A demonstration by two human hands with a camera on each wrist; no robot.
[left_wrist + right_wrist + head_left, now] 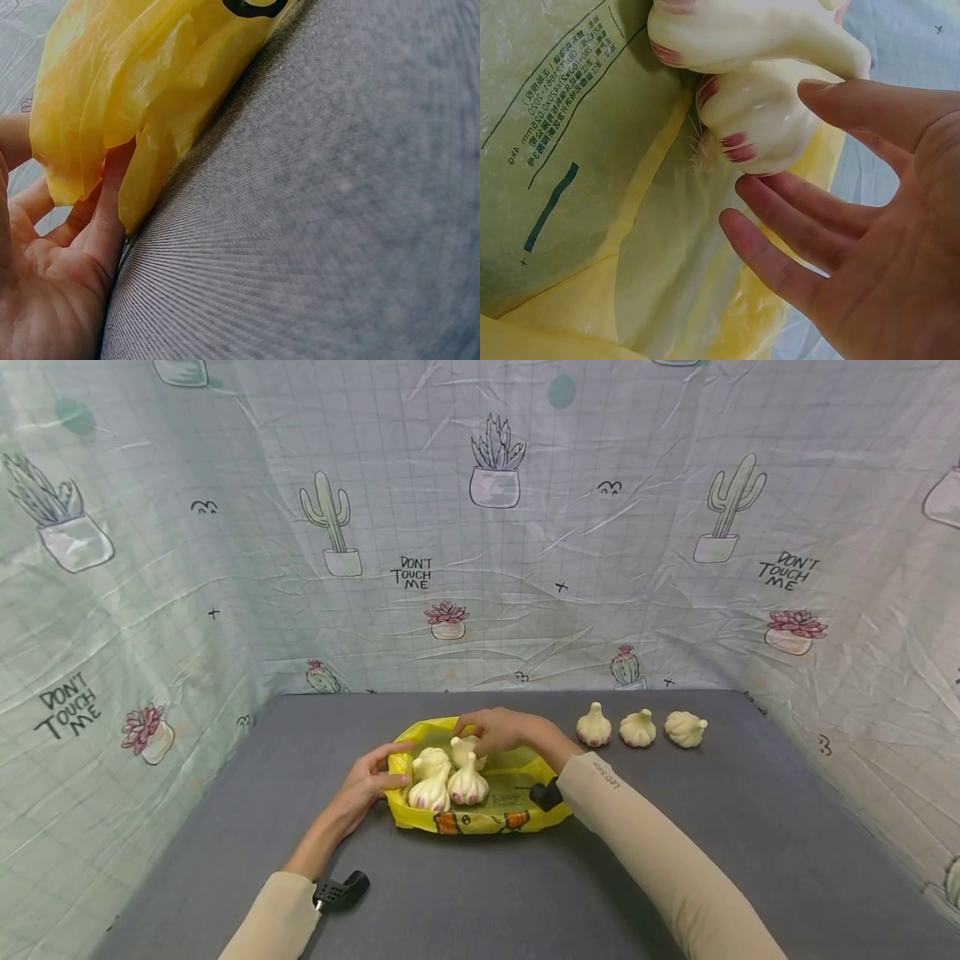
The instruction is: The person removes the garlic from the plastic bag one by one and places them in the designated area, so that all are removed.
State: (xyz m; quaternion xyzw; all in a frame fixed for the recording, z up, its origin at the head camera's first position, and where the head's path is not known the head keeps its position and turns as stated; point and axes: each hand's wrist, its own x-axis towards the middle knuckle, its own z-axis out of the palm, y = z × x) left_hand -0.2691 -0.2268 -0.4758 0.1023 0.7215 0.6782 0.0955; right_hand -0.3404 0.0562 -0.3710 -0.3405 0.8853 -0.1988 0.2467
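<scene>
A yellow plastic bag lies with its mouth spread wide on the grey surface. My left hand grips its left rim, the thumb over the edge inside and the fingers outside; the left wrist view shows the bag's folded film between them. Inside the bag's left half sit several pale garlic bulbs with purple streaks. My right hand reaches in over the far rim and holds the rearmost garlic bulb by thumb and fingertips, the lower fingers spread. Another bulb overlaps it in the right wrist view.
Three more garlic bulbs stand in a row at the back right: a left one, a middle one and a tilted right one. A cactus-printed sheet walls in the grey tabletop at the back and both sides.
</scene>
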